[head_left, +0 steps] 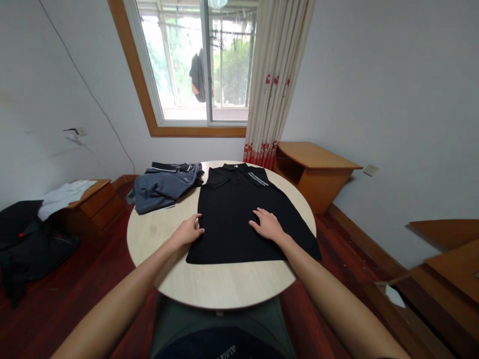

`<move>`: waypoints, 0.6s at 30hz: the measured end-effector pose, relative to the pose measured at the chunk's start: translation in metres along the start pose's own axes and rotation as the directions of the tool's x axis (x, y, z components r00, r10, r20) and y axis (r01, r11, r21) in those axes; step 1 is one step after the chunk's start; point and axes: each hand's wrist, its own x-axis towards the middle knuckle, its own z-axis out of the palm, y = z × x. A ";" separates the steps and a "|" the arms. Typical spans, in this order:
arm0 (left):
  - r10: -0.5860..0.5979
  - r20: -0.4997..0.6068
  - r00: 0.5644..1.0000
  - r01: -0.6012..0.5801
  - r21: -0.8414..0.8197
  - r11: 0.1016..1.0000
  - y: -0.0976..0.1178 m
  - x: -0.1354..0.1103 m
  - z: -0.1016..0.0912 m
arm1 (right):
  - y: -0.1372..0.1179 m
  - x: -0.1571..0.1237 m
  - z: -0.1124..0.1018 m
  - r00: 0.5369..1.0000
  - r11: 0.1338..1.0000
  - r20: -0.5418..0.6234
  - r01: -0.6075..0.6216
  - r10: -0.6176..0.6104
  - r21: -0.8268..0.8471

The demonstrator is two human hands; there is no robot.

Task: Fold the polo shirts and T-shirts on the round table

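A black polo shirt (232, 219) lies spread on the round table (224, 289), its collar at the far side and its hem toward me. Both short sleeves are turned in over the chest, and the right one shows pale stripes. At the shirt's left edge is my left hand (187, 231), thumb and fingers apart, fingertips touching the fabric. My right hand (267, 225) rests palm down on the middle of the shirt with its fingers spread. The lower right corner of the shirt reaches past the table's rim.
A pile of grey-blue and black clothes (166, 184) sits at the table's back left. Behind the table on the right stands a wooden desk (318, 164), beside a curtain (275, 75). A low cabinet (93, 204) and a black bag (37, 244) are on the left.
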 end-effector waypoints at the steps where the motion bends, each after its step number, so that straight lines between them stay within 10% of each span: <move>1: -0.038 0.060 0.997 0.044 -0.105 0.993 0.000 0.003 -0.003 | -0.005 0.000 0.000 1.000 1.000 -0.003 0.019 -0.019 0.020; 5: -0.049 0.194 0.980 0.131 -0.435 0.891 0.009 0.008 -0.012 | -0.024 -0.001 0.001 0.991 0.972 -0.048 0.130 -0.123 0.194; 11: 0.173 0.125 0.977 -0.060 -0.617 0.785 0.053 0.018 -0.004 | -0.055 0.011 -0.002 0.980 0.771 -0.058 0.186 -0.190 0.609; 18: -0.025 0.358 0.933 0.240 -0.569 0.786 0.056 0.079 -0.018 | -0.092 0.014 -0.008 0.964 0.830 0.088 0.167 -0.250 0.532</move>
